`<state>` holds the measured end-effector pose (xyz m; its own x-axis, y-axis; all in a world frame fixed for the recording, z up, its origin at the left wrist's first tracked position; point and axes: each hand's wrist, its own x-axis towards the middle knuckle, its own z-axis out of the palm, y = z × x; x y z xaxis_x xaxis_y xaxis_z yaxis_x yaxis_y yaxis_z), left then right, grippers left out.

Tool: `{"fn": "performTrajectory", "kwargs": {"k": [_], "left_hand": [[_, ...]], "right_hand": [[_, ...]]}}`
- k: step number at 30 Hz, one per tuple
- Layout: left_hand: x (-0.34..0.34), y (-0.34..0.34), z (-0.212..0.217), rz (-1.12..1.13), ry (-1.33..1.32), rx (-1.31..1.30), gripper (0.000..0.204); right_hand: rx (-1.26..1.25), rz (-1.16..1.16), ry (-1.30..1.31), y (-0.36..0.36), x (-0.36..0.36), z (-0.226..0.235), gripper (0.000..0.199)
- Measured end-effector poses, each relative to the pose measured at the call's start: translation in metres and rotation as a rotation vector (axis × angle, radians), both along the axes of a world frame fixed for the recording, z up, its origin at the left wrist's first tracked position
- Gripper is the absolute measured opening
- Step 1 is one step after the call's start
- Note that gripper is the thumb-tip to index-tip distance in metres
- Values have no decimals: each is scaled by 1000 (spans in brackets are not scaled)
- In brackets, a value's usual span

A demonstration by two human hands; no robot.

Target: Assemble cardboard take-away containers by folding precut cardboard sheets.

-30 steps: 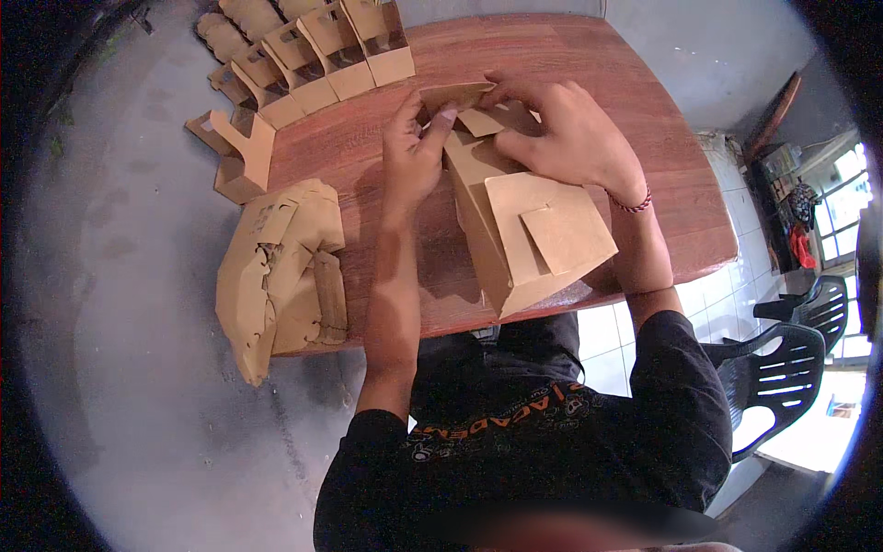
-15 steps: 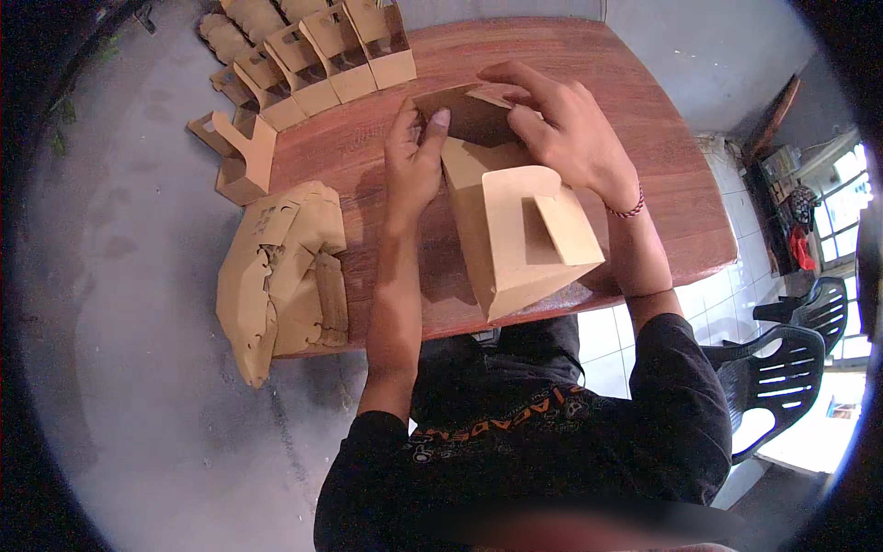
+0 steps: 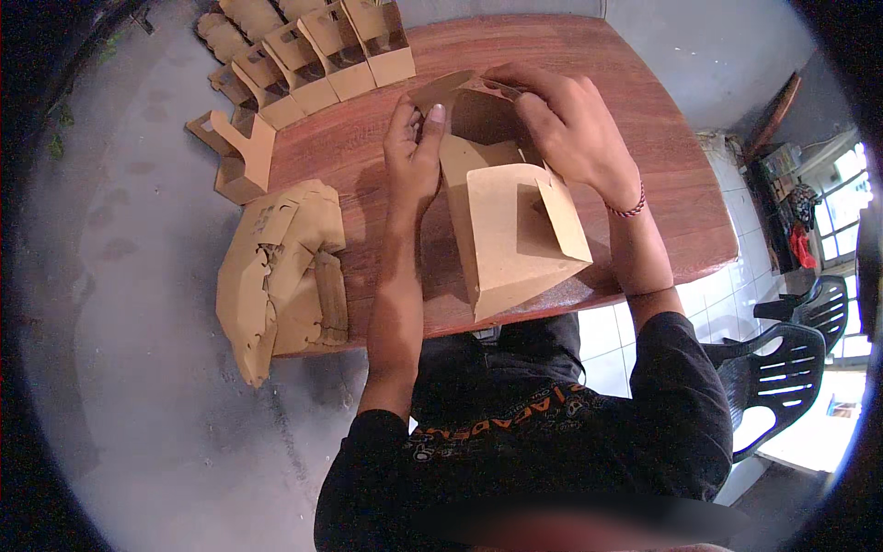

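1. The view comes from the person's own head, the left of two fisheye cameras worn side by side.
2. It faces steeply down and forward: the black shirt point(image 3: 552, 442) fills the lower middle, and the bench point(image 3: 676, 175) spreads above it, far edge near the top.
3. The left hand point(image 3: 416, 161) and right hand point(image 3: 575, 133) sit within arm's reach, above centre.
4. The wide lens bows the bench's edges and takes in grey floor point(image 3: 156, 304) leftward, chairs point(image 3: 782, 373) rightward, inside a dark round rim.
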<state>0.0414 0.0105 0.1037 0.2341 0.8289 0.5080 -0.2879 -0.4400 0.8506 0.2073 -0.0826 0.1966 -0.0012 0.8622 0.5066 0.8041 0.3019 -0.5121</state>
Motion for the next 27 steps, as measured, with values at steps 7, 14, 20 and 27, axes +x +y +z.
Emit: {"fn": "performTrajectory", "kwargs": {"k": [7, 14, 20, 27], "left_hand": [[3, -4, 2, 14, -50, -27, 16], [0, 5, -4, -90, -41, 142, 17], [-4, 5, -3, -190, -75, 67, 17], [-4, 2, -3, -181, -126, 68, 16]], "right_hand": [[-49, -67, -47, 2, -5, -1, 40], [-21, 29, -168, 2, -6, -7, 44], [4, 115, -199, 5, 2, -11, 46], [-21, 215, -138, 3, 4, -5, 47]]}}
